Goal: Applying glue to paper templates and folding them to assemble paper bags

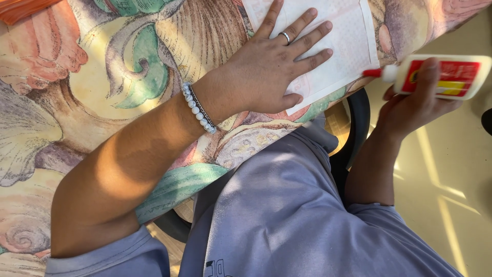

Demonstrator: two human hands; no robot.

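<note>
Two hands shared the gluing step: the left hand (266,72) lay flat, fingers spread, pinning the white paper sheet (348,36), while the right hand (417,100) gripped the glue bottle (441,76), whose red nozzle (373,73) probably needed guiding onto the sheet's edge.

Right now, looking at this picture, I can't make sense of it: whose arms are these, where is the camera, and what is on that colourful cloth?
There is no machine here. The single picture comes from a camera worn on a person's head, looking down at their own arms and lap. The left hand lies flat, fingers spread, pressing a sheet of white paper onto a tablecloth printed with seashells. That wrist wears a beaded bracelet, and one finger a ring. The right hand holds a white glue bottle with a red nozzle pointed at the paper's edge.
</note>
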